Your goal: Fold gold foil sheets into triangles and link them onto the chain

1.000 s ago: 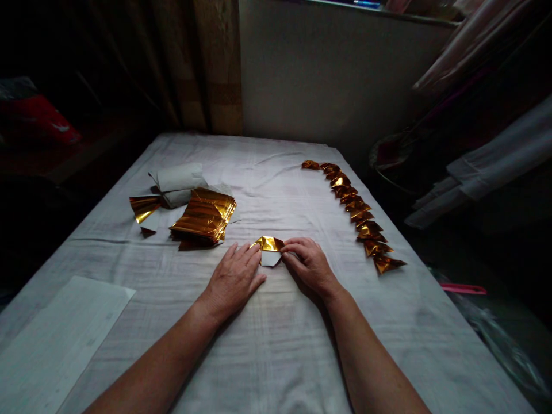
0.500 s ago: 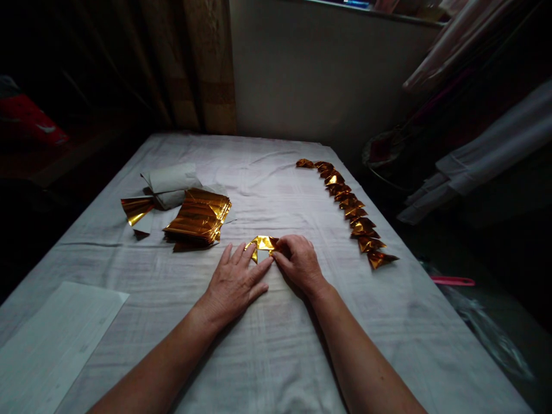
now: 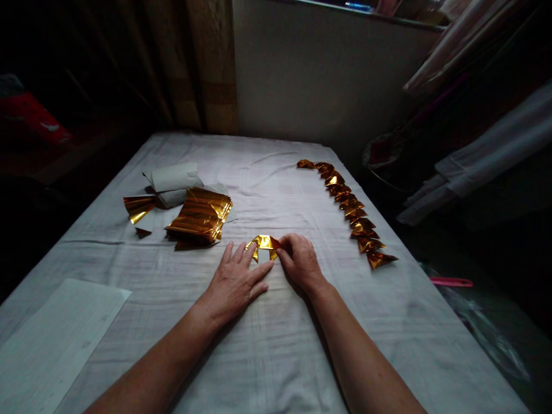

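A partly folded sheet of gold foil paper point(image 3: 264, 242) lies flat on the cloth-covered table, its pale back showing in the middle. My left hand point(image 3: 233, 280) rests palm down with fingers spread, the fingertips pressing the sheet's left side and lower edge. At the sheet's right corner, my right hand point(image 3: 301, 259) is closed, thumb and fingers pinching the gold flap. Beyond my left hand sits a stack of gold foil sheets point(image 3: 200, 215). To the right, folded gold foil pieces point(image 3: 356, 213) stand in a slanting row.
Crumpled white paper point(image 3: 172, 177) and a loose curled gold sheet point(image 3: 140, 208) lie left of the stack. A white sheet point(image 3: 64, 339) is at the near left. Beyond the table's right edge are a pink handle point(image 3: 452, 282) and hanging clothes point(image 3: 495, 149).
My right fingers have shifted slightly at the right corner, and a gold flap now shows there, folded down beside the pale middle. My left hand stays in place.
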The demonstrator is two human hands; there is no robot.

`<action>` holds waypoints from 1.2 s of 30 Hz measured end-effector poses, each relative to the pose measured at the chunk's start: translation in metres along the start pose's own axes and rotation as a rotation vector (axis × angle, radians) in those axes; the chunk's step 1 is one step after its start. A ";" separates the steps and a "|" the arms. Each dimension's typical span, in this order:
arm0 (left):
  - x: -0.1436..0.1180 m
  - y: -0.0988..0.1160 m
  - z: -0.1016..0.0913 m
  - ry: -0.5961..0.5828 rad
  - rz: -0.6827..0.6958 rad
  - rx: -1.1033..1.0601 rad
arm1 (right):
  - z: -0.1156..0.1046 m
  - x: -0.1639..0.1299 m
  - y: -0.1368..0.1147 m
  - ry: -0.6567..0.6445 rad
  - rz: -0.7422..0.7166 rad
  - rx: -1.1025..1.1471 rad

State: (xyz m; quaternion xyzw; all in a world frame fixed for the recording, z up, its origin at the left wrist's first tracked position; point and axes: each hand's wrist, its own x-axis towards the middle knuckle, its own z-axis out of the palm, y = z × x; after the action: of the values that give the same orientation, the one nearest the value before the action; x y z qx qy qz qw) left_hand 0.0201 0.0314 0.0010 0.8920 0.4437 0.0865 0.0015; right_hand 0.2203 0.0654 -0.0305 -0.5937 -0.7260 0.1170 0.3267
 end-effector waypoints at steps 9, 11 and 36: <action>-0.002 -0.003 0.002 0.018 0.015 -0.004 | -0.004 -0.006 -0.001 -0.027 -0.121 -0.049; -0.001 -0.003 0.004 0.041 0.015 -0.003 | -0.007 -0.010 -0.003 -0.057 -0.176 -0.066; 0.010 -0.039 0.017 0.245 0.002 -0.264 | -0.014 -0.014 -0.013 -0.129 -0.225 -0.187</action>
State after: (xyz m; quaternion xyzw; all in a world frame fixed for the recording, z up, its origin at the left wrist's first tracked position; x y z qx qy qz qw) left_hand -0.0023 0.0640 -0.0177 0.8672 0.4247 0.2520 0.0643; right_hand 0.2197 0.0461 -0.0174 -0.5276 -0.8152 0.0493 0.2338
